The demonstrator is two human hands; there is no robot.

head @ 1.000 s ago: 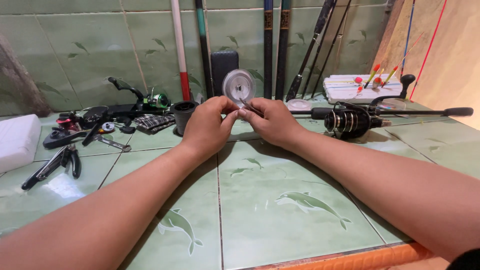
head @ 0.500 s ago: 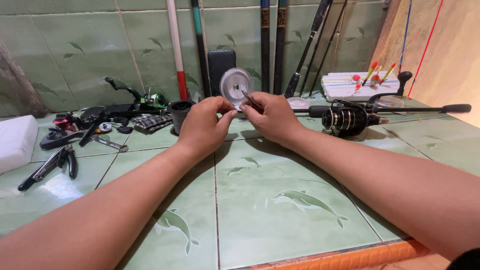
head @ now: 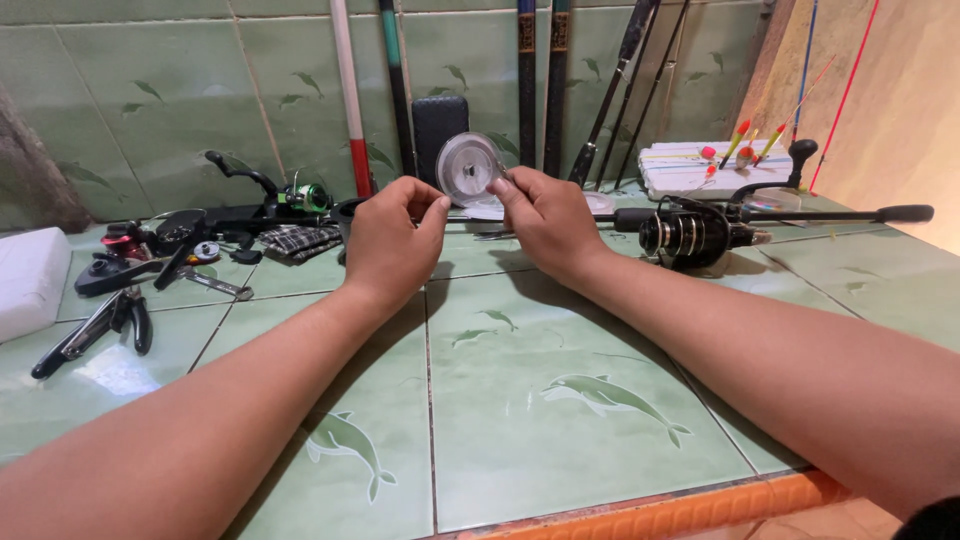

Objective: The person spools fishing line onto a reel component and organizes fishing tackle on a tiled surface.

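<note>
On top of a green tiled counter, printed here and there with dolphins, both hands work close together near the back wall. That wall is tiled in the same green, and an orange strip edges the counter's near side. To the right of the counter stands a tan wall.

A clear round spool stands on edge at the back of the counter, in front of a dark flat case leaning on the wall. The right hand is just right of the spool, its thumb and forefinger pressed together at the spool's rim; whether they pinch a thread cannot be told. The left hand is just left of the spool, thumb and forefinger tips pinched together, apart from the spool; nothing shows between them.

Right of the spool lies a black fishing reel on a rod, and behind it a white box with coloured floats. Behind the spool several rods lean upright against the wall. Left of the spool sit a green reel, a folded checked cloth, black pliers and, far left, a white block.
</note>
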